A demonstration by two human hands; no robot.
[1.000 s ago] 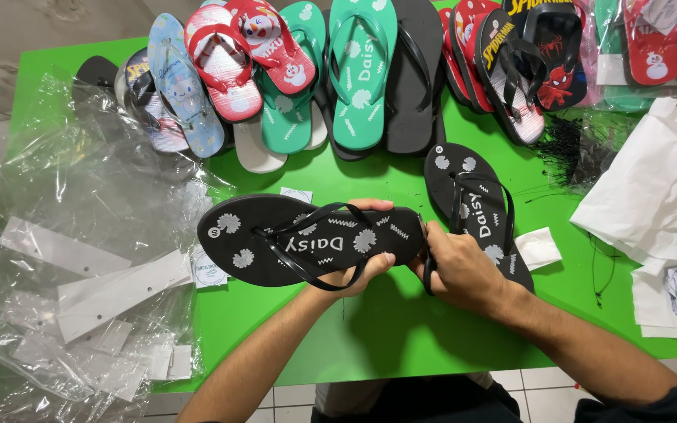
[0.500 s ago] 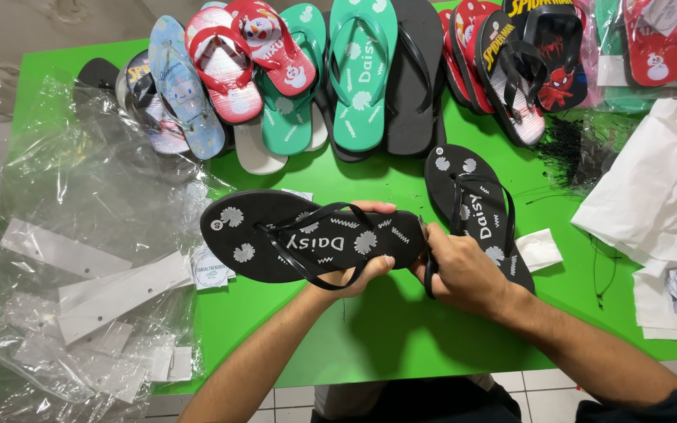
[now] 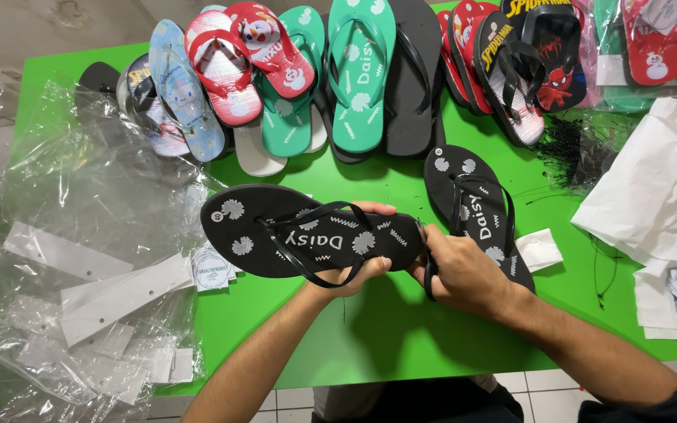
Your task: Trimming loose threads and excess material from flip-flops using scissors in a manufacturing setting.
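Table [image 3: 401, 345]: carries everything; the person stands at its near edge.
Held flip-flop [image 3: 307, 231]: above the table's middle, lying crosswise, toe end to the left.
Left hand [image 3: 358, 270]: under the held flip-flop's heel half.
Right hand [image 3: 464, 274]: at its heel end, just right of the left hand.
Second flip-flop [image 3: 472, 200]: flat on the table, behind the right hand.
Row of flip-flops [image 3: 362, 78]: overlapping along the far edge.
Plastic bags [image 3: 80, 235]: over the left edge.
Card strips [image 3: 123, 296]: on the bags, near-left corner.
Paper sheets [image 3: 652, 196]: by the right edge.
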